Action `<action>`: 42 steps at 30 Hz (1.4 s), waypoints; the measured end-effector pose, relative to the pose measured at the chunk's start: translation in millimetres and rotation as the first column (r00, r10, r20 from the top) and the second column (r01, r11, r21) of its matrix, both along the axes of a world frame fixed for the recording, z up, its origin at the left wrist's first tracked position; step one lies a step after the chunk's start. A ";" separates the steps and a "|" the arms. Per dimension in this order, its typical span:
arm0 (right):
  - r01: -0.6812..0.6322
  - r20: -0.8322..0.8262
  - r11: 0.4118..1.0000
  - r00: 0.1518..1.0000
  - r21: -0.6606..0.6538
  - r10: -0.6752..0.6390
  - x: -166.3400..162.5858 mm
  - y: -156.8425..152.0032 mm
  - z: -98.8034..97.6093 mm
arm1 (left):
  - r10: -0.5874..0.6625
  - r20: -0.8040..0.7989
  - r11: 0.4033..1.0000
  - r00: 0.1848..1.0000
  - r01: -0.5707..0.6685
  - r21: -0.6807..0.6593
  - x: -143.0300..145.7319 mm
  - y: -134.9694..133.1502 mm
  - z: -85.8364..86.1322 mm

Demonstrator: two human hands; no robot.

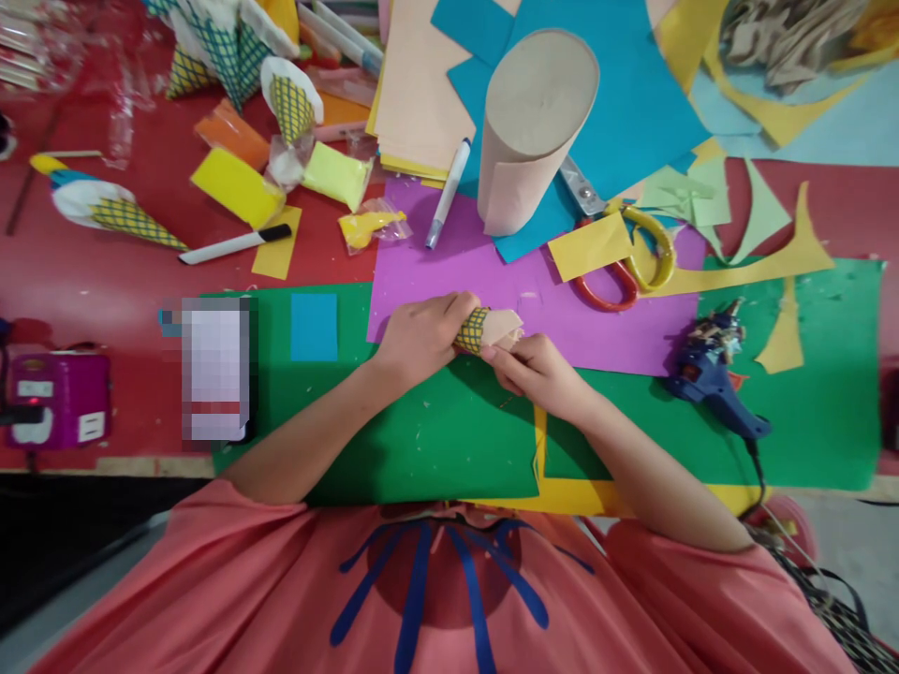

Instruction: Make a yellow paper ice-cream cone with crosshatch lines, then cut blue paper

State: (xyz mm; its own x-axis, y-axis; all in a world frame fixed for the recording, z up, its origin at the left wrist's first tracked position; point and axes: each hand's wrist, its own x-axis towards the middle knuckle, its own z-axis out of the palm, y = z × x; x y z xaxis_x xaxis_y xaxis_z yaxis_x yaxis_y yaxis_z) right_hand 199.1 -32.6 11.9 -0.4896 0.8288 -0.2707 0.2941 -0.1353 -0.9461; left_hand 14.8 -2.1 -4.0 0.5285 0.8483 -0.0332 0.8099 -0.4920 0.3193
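Between my two hands, above the green and purple sheets, is a small cone [472,329] with a yellow and dark checked pattern and a pale, cream-coloured end. My left hand [425,339] wraps its fingers round the checked part. At the pale end, my right hand [537,370] pinches the edge between thumb and fingers. The cone's tip is hidden inside my left hand. Just beneath lie the purple sheet [407,253] and the green sheet [421,421]. A small blue square [314,327] rests on the green, left of my left hand.
A glue gun [716,374] with a cord lies at right. Scissors [608,281] sit partly under a yellow strip, beside a tall paper-wrapped cylinder [520,178]. Markers [449,192], wrapped clay packs [237,187] and another checked cone [119,213] lie farther back. A phone [216,370] is at left.
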 end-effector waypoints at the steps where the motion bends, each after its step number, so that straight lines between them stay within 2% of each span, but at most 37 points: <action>1: -0.006 -0.026 0.999 1.000 -0.044 0.005 0.0 0.6 -0.3 | -0.007 0.008 1.000 1.000 0.007 0.003 0.8 -0.6 -0.1; 3: -0.030 -0.073 0.995 0.997 -0.095 0.023 1.3 1.6 -1.2 | -0.011 0.021 1.000 1.000 0.011 0.006 1.8 -1.8 -0.5; 8: -0.067 -0.178 0.992 0.983 -0.110 0.047 6.3 2.3 -1.4 | 0.010 0.028 1.000 1.000 -0.011 0.019 0.9 -2.7 -2.9; 12: 0.002 -0.149 0.996 0.989 -0.091 -0.016 8.1 0.4 -0.6 | 0.045 0.042 0.999 0.998 -0.045 0.018 -0.5 0.3 -3.2; 14: 0.132 -0.094 0.991 0.987 0.020 -0.129 8.5 -0.3 -0.4 | 0.073 0.063 0.997 0.995 -0.075 0.022 0.0 1.9 -2.0; 16: 0.268 -0.046 0.939 0.963 0.216 -0.265 8.3 -0.4 -0.1 | 0.079 0.087 0.996 0.993 -0.081 0.024 1.2 2.7 -0.4; 18: 0.316 -0.022 0.854 0.941 0.412 -0.338 7.6 0.1 0.0 | 0.060 0.106 0.997 0.993 -0.064 0.032 2.6 2.4 0.9; 20: 0.312 -0.026 0.801 0.937 0.511 -0.348 6.5 0.7 -1.0 | 0.039 0.109 0.998 0.993 -0.044 0.045 3.8 1.6 1.1; 22: 0.318 -0.056 0.796 0.939 0.515 -0.339 5.3 1.5 -3.1 | 0.022 0.100 0.999 0.995 -0.027 0.047 4.4 0.9 0.2; 27: 0.344 -0.096 0.845 0.937 0.410 -0.336 4.4 3.6 -9.4 | -0.040 0.109 0.997 0.993 0.033 0.066 4.8 1.1 -3.0; 30: 0.333 -0.077 0.857 0.941 0.393 -0.330 4.0 4.7 -11.3 | -0.079 0.128 0.991 0.989 0.064 0.118 5.7 1.2 -4.2; 39: 0.310 0.056 0.813 0.921 0.494 -0.386 -3.0 1.0 -13.5 | -0.148 0.086 0.975 0.985 0.131 0.180 12.3 -6.5 -6.1; 42: 0.297 0.064 0.791 0.919 0.535 -0.389 -2.2 0.1 -9.9 | -0.142 0.152 0.981 0.978 0.118 0.156 12.3 -7.2 -6.2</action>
